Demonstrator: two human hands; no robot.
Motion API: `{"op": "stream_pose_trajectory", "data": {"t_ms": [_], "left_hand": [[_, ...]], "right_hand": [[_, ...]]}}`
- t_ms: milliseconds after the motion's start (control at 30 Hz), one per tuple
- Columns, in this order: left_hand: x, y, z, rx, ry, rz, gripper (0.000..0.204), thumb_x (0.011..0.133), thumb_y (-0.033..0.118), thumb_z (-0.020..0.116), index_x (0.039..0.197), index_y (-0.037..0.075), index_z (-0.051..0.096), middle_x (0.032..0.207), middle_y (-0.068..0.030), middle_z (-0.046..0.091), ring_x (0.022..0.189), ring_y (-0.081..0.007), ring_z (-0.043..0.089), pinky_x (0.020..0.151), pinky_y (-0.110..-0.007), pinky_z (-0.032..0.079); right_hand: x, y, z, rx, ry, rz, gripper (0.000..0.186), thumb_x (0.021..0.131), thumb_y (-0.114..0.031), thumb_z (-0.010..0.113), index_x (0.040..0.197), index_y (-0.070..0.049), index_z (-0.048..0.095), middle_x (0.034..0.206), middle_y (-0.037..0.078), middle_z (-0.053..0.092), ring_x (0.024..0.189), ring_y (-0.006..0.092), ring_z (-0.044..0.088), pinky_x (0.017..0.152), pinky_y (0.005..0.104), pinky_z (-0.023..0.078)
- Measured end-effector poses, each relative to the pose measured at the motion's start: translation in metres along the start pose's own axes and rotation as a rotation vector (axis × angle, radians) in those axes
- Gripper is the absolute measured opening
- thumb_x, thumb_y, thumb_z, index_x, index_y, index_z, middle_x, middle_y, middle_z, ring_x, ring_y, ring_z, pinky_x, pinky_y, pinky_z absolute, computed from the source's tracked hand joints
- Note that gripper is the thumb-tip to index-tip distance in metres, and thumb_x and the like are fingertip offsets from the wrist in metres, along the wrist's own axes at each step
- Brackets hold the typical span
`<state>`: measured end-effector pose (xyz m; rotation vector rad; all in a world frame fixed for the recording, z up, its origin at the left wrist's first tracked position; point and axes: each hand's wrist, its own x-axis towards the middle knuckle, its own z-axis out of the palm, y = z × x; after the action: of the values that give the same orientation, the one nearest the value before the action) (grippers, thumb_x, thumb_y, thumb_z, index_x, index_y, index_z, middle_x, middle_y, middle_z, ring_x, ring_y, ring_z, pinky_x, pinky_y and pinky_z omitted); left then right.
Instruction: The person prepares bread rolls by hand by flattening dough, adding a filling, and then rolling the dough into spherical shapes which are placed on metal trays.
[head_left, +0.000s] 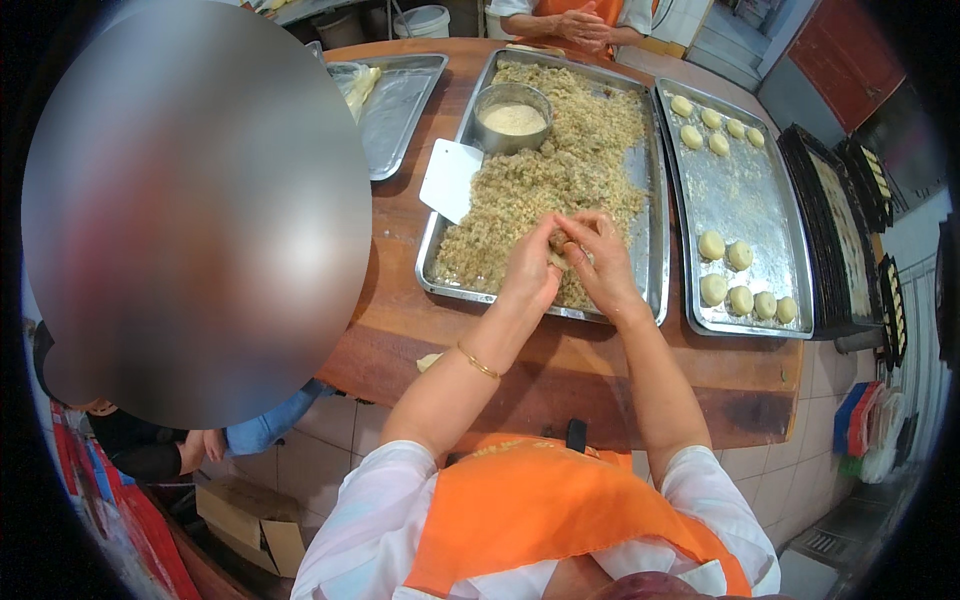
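My left hand [532, 262] and my right hand [603, 262] are together over the metal tray [661, 280] of crumbly beige filling, fingers curled round a small piece of dough with brown filling [558, 246]. A white plastic scraper [450, 178] rests on that tray's left side, beside a round steel container [512, 140] of pale crumbs.
Right: a tray of round dough pieces [765, 220], dark stacked trays [840, 200]. Back left: another tray [400, 120]. Across the table [390, 330], a person's hands [582, 30] are pressed together. A blurred area covers the left; another person's hands [205, 445] show below it.
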<state>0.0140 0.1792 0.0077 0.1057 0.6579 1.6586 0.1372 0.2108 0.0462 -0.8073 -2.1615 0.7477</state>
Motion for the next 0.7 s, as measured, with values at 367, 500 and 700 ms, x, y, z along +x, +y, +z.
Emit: {"op": "stream_pose_trajectory", "data": {"t_ms": [367, 500, 700], "left_hand": [[-0.012, 0.0, 0.006, 0.209, -0.084, 0.147, 0.035, 0.106, 0.026, 0.044, 0.127, -0.001, 0.054, 0.107, -0.011, 0.063, 0.096, -0.0184, 0.062, 0.084, -0.033, 0.053], [-0.047, 0.042, 0.047, 0.135, -0.216, 0.09, 0.056, 0.108, 0.044, 0.025, 0.125, 0.001, 0.056, 0.114, -0.0138, 0.061, 0.104, -0.0244, 0.061, 0.094, -0.039, 0.051], [-0.021, 0.013, 0.032, -0.058, -0.03, 0.111, 0.05, 0.105, 0.039, 0.041, 0.11, -0.006, 0.062, 0.103, -0.0182, 0.066, 0.096, -0.0248, 0.064, 0.088, -0.035, 0.054]], "right_hand": [[-0.006, -0.015, 0.011, 0.008, 0.214, -0.076, 0.03, 0.076, 0.003, 0.076, 0.104, -0.006, 0.067, 0.091, 0.01, 0.064, 0.074, 0.0208, 0.063, 0.068, 0.0305, 0.052], [0.001, -0.032, -0.011, 0.226, 0.235, 0.102, 0.034, 0.076, 0.003, 0.076, 0.107, -0.006, 0.066, 0.093, 0.009, 0.065, 0.076, 0.0189, 0.064, 0.07, 0.0291, 0.052], [-0.002, -0.043, 0.008, -0.188, 0.233, -0.191, 0.03, 0.079, 0.0, 0.075, 0.107, -0.007, 0.068, 0.099, 0.009, 0.068, 0.087, 0.0183, 0.066, 0.075, 0.0331, 0.054]]}}
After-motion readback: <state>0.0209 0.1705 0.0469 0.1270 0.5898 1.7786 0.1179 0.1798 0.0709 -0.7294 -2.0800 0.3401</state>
